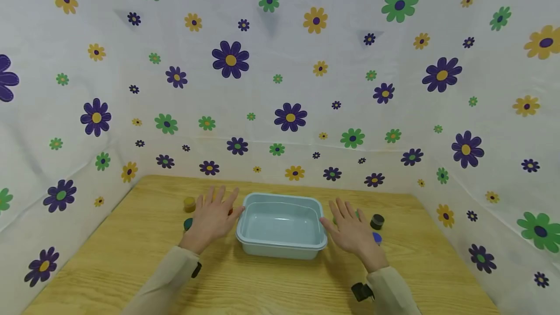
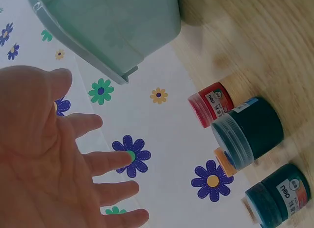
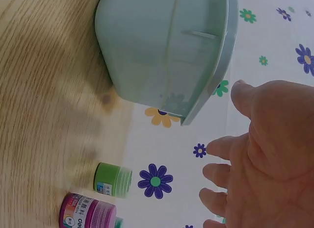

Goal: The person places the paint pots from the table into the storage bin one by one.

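Note:
A pale blue plastic basin (image 1: 282,246) stands on the wooden table between the two hands. The left hand (image 1: 214,217) is held at its left side, palm down with fingers spread, and holds nothing. On the other side the right hand (image 1: 352,230) is spread likewise, its thumb near the rim; contact cannot be told. In the left wrist view, the basin (image 2: 113,27) is beyond the left hand (image 2: 59,154), with a red paint jar (image 2: 216,101) and dark green jars nearby. The right wrist view shows the right hand (image 3: 274,149) near the basin (image 3: 152,46), with green (image 3: 112,180) and magenta (image 3: 86,212) jars.
Beside the left hand are a yellow jar (image 1: 189,204) and a dark green jar (image 1: 188,223). By the right hand are a black jar (image 1: 377,221) and a blue one (image 1: 377,238). A flowered white cloth (image 1: 262,96) surrounds the wooden table (image 1: 262,286) at the back and sides.

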Demonstrator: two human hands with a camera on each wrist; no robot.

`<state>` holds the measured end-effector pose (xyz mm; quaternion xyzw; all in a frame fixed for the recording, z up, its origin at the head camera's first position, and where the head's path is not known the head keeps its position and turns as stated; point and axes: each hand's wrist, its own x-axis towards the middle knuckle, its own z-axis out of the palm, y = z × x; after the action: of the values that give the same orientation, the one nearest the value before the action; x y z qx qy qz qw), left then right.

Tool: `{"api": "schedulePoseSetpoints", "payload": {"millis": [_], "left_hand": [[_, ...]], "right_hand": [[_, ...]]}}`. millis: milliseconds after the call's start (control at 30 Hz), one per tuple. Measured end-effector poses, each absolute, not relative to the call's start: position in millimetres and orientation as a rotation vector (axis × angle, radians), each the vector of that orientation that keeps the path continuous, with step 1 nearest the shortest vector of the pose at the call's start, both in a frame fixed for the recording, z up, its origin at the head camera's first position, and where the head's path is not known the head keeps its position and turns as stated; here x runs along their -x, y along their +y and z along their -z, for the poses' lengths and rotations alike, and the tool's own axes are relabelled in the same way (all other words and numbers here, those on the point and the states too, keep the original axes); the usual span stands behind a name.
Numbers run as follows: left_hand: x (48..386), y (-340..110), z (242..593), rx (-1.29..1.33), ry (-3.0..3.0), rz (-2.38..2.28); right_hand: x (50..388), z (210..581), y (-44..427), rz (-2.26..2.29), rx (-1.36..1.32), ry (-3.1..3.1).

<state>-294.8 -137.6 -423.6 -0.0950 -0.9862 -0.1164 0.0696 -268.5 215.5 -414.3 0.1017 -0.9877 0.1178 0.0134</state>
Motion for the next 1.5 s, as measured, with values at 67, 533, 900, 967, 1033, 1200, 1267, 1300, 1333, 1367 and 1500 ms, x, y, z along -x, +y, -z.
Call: {"api": "schedulePoseSetpoints", "payload": {"millis": [67,533,900,967,1033,1200,1267,1300,1333,1367,1500], "left_hand": [[296.2,-137.3,424.8,0.282,-2.936,0.337],[311.1,-144.1,431.2,0.253,-2.703,0.84],[340.2,-174.4,447.8,0.114,-2.656,1.347],[345.8,-178.3,448.4,0.087,-2.661,1.452],[350.3,-181.4,448.2,0.097,-2.674,1.53],[356.6,-186.5,447.8,0.197,-2.729,1.555],[357.6,-187.4,449.3,0.249,-2.758,1.521],[358.1,-187.6,450.5,0.265,-2.767,1.518],[358.3,-187.8,451.9,0.276,-2.774,1.52],[358.6,-188.0,453.5,0.288,-2.783,1.522],[360.3,-189.1,459.9,0.29,-2.795,1.539]], "right_hand": [[269.3,415.1,214.7,-0.367,-0.308,-3.055],[272.7,426.9,211.6,-0.871,-0.193,-2.675],[272.0,440.7,218.0,-1.916,0.043,-2.497],[271.5,442.1,219.5,-2.04,0.051,-2.467],[271.7,443.6,221.2,-2.147,0.049,-2.436],[272.4,446.9,226.5,-2.342,0.01,-2.391],[271.9,447.9,228.0,-2.391,0.0,-2.392],[271.4,448.3,228.4,-2.415,-0.003,-2.392],[270.8,448.4,228.7,-2.437,-0.008,-2.393],[270.2,448.6,228.8,-2.458,-0.015,-2.391],[268.8,448.6,227.5,-2.498,-0.071,-2.397]]}}
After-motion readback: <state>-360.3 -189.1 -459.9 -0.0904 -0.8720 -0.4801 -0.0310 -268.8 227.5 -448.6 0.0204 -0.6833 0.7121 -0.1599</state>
